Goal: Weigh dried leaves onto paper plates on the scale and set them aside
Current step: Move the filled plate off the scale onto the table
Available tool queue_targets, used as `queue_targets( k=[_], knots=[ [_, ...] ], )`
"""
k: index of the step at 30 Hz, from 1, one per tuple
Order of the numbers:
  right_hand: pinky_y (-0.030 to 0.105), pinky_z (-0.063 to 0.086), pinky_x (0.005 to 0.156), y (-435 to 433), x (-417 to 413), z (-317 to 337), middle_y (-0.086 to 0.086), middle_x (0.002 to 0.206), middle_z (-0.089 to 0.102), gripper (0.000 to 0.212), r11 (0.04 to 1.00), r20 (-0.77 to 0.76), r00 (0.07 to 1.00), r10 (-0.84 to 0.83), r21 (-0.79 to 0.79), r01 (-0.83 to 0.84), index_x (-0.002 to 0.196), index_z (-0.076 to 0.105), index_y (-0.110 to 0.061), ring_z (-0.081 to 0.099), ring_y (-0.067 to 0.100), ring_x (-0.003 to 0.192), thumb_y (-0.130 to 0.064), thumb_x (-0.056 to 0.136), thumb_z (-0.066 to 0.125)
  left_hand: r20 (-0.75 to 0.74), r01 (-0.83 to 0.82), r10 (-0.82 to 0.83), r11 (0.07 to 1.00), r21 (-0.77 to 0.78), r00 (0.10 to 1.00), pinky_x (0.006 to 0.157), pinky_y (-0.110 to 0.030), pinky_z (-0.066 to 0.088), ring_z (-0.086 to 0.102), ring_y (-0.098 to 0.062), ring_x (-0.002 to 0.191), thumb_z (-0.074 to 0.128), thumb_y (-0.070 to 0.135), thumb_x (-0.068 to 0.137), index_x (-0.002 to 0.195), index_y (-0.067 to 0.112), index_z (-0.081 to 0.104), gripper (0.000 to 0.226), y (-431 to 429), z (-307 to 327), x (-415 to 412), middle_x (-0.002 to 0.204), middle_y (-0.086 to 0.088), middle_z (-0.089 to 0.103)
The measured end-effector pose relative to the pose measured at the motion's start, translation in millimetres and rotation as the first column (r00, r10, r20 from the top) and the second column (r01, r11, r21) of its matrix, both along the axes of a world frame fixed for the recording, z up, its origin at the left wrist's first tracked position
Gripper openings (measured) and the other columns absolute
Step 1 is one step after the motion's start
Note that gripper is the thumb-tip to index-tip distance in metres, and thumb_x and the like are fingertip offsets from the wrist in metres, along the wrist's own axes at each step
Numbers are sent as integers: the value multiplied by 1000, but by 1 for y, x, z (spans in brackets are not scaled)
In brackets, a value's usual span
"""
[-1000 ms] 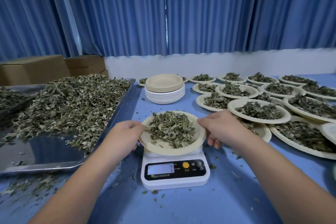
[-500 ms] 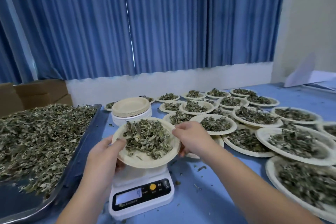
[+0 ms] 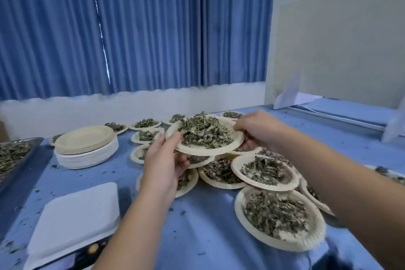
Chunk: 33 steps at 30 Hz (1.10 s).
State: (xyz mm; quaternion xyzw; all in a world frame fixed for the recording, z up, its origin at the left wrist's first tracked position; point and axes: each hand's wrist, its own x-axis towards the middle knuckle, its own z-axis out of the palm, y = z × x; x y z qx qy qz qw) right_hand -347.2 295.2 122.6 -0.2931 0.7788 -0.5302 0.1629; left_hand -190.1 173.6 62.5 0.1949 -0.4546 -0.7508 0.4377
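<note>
A paper plate (image 3: 237, 141) heaped with dried leaves (image 3: 205, 132) hangs in the air above several filled plates on the blue table. My left hand (image 3: 165, 164) grips its near left rim and my right hand (image 3: 257, 130) grips its right rim. The white scale (image 3: 72, 219) sits at the lower left with its platform bare, well to the left of the held plate. A stack of unused paper plates (image 3: 85, 146) stands behind the scale.
Several filled plates crowd the table's middle and right, such as one at the near right (image 3: 279, 219) and another (image 3: 264, 171). A metal tray of loose leaves (image 3: 13, 155) lies at the far left. A grey board (image 3: 337, 50) stands at the back right. Leaf crumbs dot the tablecloth.
Both hands lifted the filled plate off the scale and carried it right and away, over the filled plates. The scale platform is now bare. My view swung to the right.
</note>
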Motion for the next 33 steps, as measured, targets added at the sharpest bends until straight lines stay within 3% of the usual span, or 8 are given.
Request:
queue_targets(
  k=[4, 7, 14, 18, 22, 28, 33],
  knots=[
    [25, 52, 41, 51, -42, 6, 14, 49, 58, 11, 991, 33, 992, -119, -54, 120, 94, 59, 7, 57, 22, 38, -3, 89, 57, -17, 159, -159, 987, 3, 987, 40, -22, 41, 48, -10, 44, 58, 22, 95, 104, 15, 62, 12, 27, -2, -38, 61, 2, 61],
    [23, 48, 36, 94, -71, 3, 9, 41, 56, 7, 968, 50, 971, -232, -82, 236, 85, 56, 5, 57, 20, 34, 1, 90, 54, 35, 210, -209, 977, -32, 977, 40, -21, 41, 50, -9, 46, 56, 23, 97, 107, 16, 63, 14, 43, -11, -61, 62, 5, 62],
    [21, 45, 34, 170, -115, -31, 9, 38, 53, 12, 899, 44, 898, -438, 46, 436, 77, 55, 4, 55, 20, 33, -1, 88, 56, 166, 182, -148, 960, -211, 975, 43, -19, 40, 49, -6, 46, 54, 14, 96, 99, 27, 68, 20, 59, -45, -79, 60, 8, 62],
    [18, 40, 32, 202, -125, -55, 18, 45, 58, 11, 841, 54, 845, -533, 149, 521, 84, 56, 8, 47, 18, 29, -1, 90, 54, 207, 171, -116, 948, -270, 971, 42, -18, 42, 50, -6, 47, 53, 13, 95, 97, 26, 70, 21, 56, -54, -73, 60, 9, 61],
    [16, 36, 31, 214, -128, -73, 15, 41, 54, 14, 795, 64, 805, -589, 221, 564, 79, 54, 9, 41, 18, 26, 2, 90, 49, 236, 155, -88, 945, -286, 968, 40, -16, 39, 48, -5, 46, 55, 12, 95, 95, 25, 70, 20, 53, -59, -68, 57, 9, 59],
    [16, 38, 32, 212, -129, -88, 12, 39, 54, 18, 766, 127, 764, -633, 248, 593, 74, 51, 5, 48, 19, 35, 1, 91, 48, 231, 153, -87, 945, -288, 969, 41, -16, 38, 47, -7, 45, 55, 11, 94, 96, 22, 68, 17, 55, -56, -62, 56, 9, 57],
    [16, 35, 30, 209, -129, -94, 14, 40, 55, 17, 769, 127, 767, -629, 246, 589, 78, 55, 9, 43, 16, 25, 1, 92, 49, 225, 158, -94, 945, -286, 970, 41, -16, 38, 47, -7, 44, 55, 11, 95, 97, 21, 67, 16, 56, -54, -59, 55, 10, 57]
  ],
)
